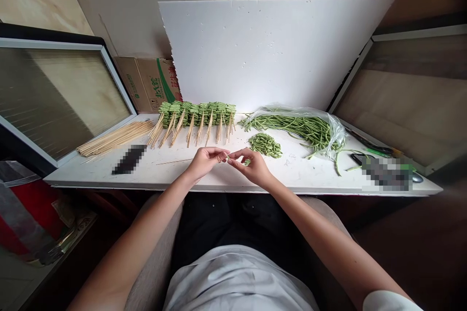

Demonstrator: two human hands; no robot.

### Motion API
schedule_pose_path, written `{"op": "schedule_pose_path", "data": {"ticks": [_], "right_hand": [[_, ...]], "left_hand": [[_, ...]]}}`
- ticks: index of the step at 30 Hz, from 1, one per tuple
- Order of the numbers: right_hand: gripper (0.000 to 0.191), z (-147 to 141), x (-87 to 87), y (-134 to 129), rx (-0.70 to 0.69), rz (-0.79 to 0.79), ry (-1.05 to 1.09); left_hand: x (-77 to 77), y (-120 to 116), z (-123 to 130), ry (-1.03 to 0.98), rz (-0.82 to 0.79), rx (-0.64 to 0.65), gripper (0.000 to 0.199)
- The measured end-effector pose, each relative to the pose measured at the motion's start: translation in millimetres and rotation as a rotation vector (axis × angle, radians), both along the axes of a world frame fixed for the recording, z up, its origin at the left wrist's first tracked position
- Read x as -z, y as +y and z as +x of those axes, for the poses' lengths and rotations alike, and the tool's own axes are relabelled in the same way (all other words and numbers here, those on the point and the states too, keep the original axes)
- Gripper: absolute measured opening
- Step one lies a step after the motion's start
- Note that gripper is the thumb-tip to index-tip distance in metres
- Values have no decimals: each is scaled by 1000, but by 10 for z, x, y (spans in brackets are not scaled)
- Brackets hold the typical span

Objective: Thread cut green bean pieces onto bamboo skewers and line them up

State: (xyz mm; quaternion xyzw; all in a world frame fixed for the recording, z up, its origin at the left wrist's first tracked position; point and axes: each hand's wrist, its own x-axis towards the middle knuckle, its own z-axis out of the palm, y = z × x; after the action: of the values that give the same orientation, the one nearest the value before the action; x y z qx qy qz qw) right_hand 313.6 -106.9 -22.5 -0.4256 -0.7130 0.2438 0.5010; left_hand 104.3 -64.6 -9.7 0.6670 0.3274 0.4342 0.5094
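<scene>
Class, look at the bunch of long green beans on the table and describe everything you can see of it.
The bunch of long green beans lies flat on the right side of the white table. The pods are slim, whole and mostly green, roughly side by side but tangled, with uneven ends spreading loose at the left. A clear, crumpled plastic bag wraps the right end and runs along the back. The heap of short cut pieces sits nearby, in front of its left part.

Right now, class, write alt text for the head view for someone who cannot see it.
A person's left hand and right hand meet over a white table, fingertips at a small green bean piece; a thin stick runs to the left. Beyond lie bean-filled skewers, bare sticks, cut beans and long beans in clear plastic.
</scene>
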Motion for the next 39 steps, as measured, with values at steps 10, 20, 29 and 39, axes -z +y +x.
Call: {"op": "schedule_pose_path", "data": {"ticks": [10,20,29,39], "right_hand": [[32,174,-132,75,124,-48,87],[34,225,-156,78,124,-35,112],[35,317,-114,169,154,-119,278],[40,494,-312,181,101,-287,782]], "left_hand": [[-150,575,-1175,1008,357,-333,22],[18,697,-1334,1105,199,-239,11],[-38,595,-1239,966,243,-178,23],[-390,174,-728,533,486,-255,26]]}}
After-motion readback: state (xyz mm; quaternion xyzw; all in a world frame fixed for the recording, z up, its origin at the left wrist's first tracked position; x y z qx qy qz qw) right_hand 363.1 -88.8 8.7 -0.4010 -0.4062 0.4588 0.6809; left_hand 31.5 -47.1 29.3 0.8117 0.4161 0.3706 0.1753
